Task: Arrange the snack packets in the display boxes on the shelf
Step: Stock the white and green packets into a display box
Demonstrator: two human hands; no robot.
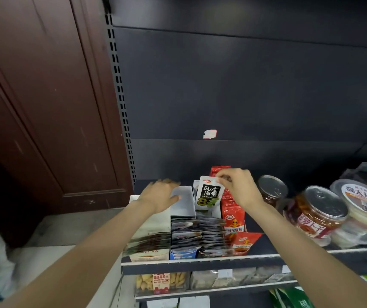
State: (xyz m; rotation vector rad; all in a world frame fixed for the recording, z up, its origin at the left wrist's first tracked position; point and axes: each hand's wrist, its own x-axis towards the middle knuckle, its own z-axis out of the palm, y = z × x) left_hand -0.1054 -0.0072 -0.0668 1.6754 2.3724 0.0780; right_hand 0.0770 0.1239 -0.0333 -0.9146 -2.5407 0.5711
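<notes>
Pinched by its top corner in the right hand's (237, 187) grip, a white-and-black packet (209, 193) stands upright at the back of a display box (217, 211). Beside it, the left hand (159, 194) lies flat and blurred over a white box (183, 203). Packets (211, 236) fill both boxes toward the shelf's (200, 262) front edge; jars (318, 210) sit rightward.
</notes>
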